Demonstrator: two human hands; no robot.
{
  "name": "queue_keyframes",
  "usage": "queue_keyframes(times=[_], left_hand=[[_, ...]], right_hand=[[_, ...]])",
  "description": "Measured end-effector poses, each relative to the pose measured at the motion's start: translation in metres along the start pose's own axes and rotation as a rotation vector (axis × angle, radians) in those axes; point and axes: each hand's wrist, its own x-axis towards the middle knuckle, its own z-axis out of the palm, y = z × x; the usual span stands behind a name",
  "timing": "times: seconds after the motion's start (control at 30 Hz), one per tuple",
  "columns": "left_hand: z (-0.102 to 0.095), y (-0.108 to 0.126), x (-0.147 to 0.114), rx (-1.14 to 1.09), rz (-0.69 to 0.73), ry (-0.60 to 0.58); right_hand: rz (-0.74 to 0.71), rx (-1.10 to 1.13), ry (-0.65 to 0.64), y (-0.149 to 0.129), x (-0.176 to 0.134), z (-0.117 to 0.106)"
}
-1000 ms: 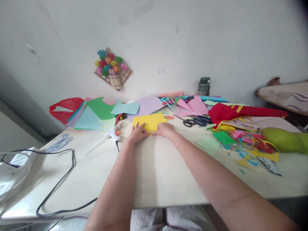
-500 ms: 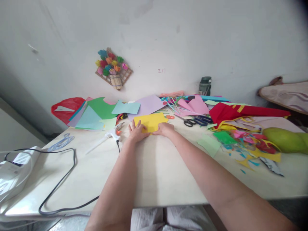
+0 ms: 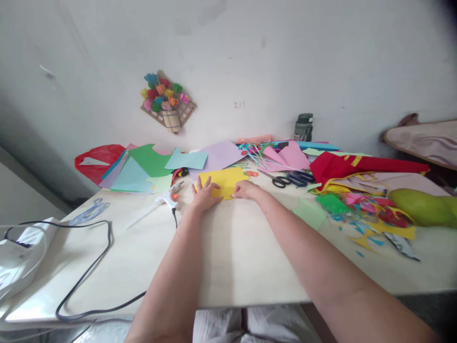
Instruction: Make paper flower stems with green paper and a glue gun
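A sheet of yellow paper (image 3: 224,180) lies flat on the table in front of me. My left hand (image 3: 206,195) rests on its left part with the fingers spread. At the sheet's right near corner, my right hand (image 3: 246,190) has its fingers curled together in a pinch on the paper's edge. Just left of my left hand lies a white glue gun (image 3: 166,197) with a glue stick in its back. Small orange paper flowers (image 3: 252,174) sit beyond my right hand.
Black-handled scissors (image 3: 281,181) and a blue-handled pair (image 3: 300,178) lie to the right. Coloured sheets (image 3: 130,174) and paper scraps (image 3: 367,233) spread along the back and right. A black cord (image 3: 109,243) loops over the left side, near a power strip (image 3: 39,233).
My right hand has shifted slightly to the right along the yellow paper's near edge. My left hand stays on the sheet, almost unmoved.
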Motion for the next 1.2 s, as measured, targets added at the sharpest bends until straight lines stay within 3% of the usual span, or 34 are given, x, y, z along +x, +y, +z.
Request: queue_keyframes(times=[0.23, 0.43, 0.7, 0.87, 1.0, 1.1, 1.2], left_hand=[[-0.002, 0.003, 0.0, -0.059, 0.053, -0.035], [-0.004, 0.006, 0.001, -0.097, 0.115, -0.1], [-0.005, 0.006, 0.0, -0.091, 0.124, -0.097], [-0.006, 0.008, 0.0, -0.054, 0.058, -0.095], [-0.004, 0.005, 0.001, -0.055, 0.04, -0.084], [0.0, 0.002, 0.002, -0.057, 0.032, -0.072], [0.002, 0.0, 0.004, -0.045, 0.018, -0.057]], right_hand=[[-0.072, 0.29, 0.013, 0.015, 0.008, 0.004], [-0.065, 0.338, 0.005, 0.018, 0.008, 0.002], [-0.07, 0.15, 0.055, 0.013, 0.0, 0.002], [-0.116, 0.047, 0.257, 0.007, -0.005, 0.004], [-0.228, 0.258, 0.355, -0.002, -0.001, 0.012], [-0.23, 0.516, 0.29, -0.013, 0.002, 0.022], [-0.218, 0.637, 0.221, -0.02, 0.005, 0.03]])
